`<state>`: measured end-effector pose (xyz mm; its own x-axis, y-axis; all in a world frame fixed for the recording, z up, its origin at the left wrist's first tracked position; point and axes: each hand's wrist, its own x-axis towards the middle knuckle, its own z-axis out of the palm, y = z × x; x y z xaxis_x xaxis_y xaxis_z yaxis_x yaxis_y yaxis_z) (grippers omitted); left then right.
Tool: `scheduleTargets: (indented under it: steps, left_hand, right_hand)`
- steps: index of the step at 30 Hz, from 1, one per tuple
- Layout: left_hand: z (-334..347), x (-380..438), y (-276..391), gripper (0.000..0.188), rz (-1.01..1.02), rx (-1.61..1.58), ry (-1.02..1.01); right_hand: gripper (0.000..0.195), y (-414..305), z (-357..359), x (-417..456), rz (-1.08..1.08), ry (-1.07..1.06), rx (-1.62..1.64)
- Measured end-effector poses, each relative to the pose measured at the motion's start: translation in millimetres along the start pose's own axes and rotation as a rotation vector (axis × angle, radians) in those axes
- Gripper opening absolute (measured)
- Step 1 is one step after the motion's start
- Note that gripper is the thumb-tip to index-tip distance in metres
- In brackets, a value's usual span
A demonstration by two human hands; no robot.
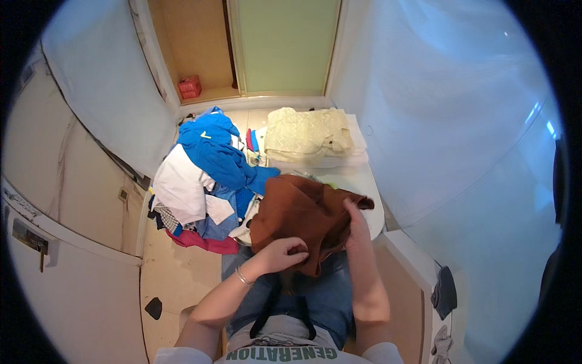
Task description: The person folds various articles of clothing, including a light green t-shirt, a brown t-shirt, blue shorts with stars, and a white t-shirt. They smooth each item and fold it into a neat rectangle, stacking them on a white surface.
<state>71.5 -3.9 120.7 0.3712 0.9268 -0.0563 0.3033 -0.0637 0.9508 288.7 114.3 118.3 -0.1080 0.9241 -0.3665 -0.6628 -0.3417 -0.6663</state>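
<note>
A brown garment (300,209) hangs between my hands above my lap, at the near edge of a white table (373,182). My right hand (357,223) grips its right side, near an open fabric end. At the garment's lower front, my left hand (291,254) has its thumb and fingers curled close to the cloth; whether it pinches the fabric is unclear. Left of the garment lies a loose heap with a blue garment (213,145), a white shirt (182,184) and a crimson cloth (202,242). A folded cream knit garment (309,134) rests at the table's far side.
A white cabinet edge (409,255) stands at my right, with dark grey socks (445,291) and a light grey cloth (441,343) on it. A dark cloth (154,308) lies on the floor at left. Beyond the table is an open wardrobe with a red box (189,87).
</note>
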Motion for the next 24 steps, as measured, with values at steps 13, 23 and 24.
scheduleTargets:
  steps: [13,23,24]
  left_hand:
    - [12.0,63.0,-32.6,0.042,-0.171,0.098,0.297]
    - [-37.6,98.9,81.4,0.069,0.347,0.268,-0.08]
    - [-45.0,99.0,101.3,0.069,0.223,0.166,-0.182]
  right_hand:
    - [0.049,-8.7,-97.9,-21.4,-0.228,-0.022,-0.341]
    - [0.037,-89.8,5.8,-57.7,-0.053,-0.686,-1.166]
    - [0.036,-99.9,12.5,-56.1,-0.097,-0.715,-1.136]
